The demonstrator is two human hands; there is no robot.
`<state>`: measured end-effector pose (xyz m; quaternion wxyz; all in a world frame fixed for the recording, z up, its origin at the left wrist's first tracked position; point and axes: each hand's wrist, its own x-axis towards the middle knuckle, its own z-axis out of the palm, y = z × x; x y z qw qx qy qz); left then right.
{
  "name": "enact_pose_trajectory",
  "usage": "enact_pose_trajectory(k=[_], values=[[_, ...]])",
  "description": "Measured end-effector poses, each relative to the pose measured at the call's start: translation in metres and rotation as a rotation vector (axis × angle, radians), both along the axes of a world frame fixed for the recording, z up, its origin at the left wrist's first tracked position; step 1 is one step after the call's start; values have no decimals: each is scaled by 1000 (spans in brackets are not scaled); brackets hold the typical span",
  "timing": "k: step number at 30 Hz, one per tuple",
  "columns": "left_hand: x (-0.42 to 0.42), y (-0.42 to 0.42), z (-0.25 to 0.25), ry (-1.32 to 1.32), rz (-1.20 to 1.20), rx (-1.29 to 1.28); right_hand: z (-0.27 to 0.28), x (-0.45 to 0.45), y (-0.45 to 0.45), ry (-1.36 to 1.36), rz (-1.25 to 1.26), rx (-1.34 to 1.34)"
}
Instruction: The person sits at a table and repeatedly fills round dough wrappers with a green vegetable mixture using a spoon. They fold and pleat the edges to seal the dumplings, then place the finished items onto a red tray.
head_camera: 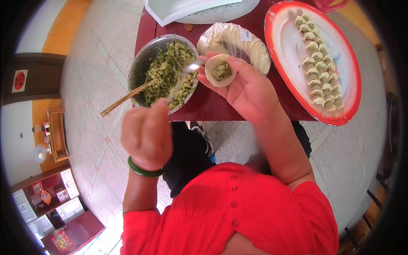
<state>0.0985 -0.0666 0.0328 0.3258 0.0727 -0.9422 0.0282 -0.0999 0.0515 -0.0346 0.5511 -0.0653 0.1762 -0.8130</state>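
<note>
On the palm side of my right hand (247,83) rests a round dumpling wrapper (209,68), held by the fingers and thumb. A lump of green-flecked filling (221,70) sits at its middle. My left hand (148,134), blurred and wearing a green bangle, grips a metal spoon (193,66). The spoon's tip is close to the fingers of my right hand, beside the wrapper; its handle is smeared by motion. Beneath the spoon stands a steel bowl (131,75) of chopped green filling (165,68), with wooden chopsticks (126,98) leaning over its near left rim.
A clear plastic bag (234,41) of stacked wrappers lies behind my right hand. To the right, a red-rimmed enamel tray (287,54) bears rows of folded dumplings (320,65) and overhangs the dark red table (188,113). A pale sheet (185,9) lies at the far edge.
</note>
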Motion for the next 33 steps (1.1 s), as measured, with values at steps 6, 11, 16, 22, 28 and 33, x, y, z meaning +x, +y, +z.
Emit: enact_pose_trajectory(k=[6,11,16,22,28,33], values=[[40,-26,-11,-250,235,-35,3,4,-2,-36,-24,52],[37,-18,-14,-213,141,50,10,21,-3,2,21,61],[24,18,-13,66,-182,169,37,57,7,24,139,68],[35,36,-20,159,-329,74,56,90,46,75,159,140],[51,53,-22,257,-339,58,63,114,68,171,113,166],[67,69,-17,311,-360,174,67,122,79,268,94,176]])
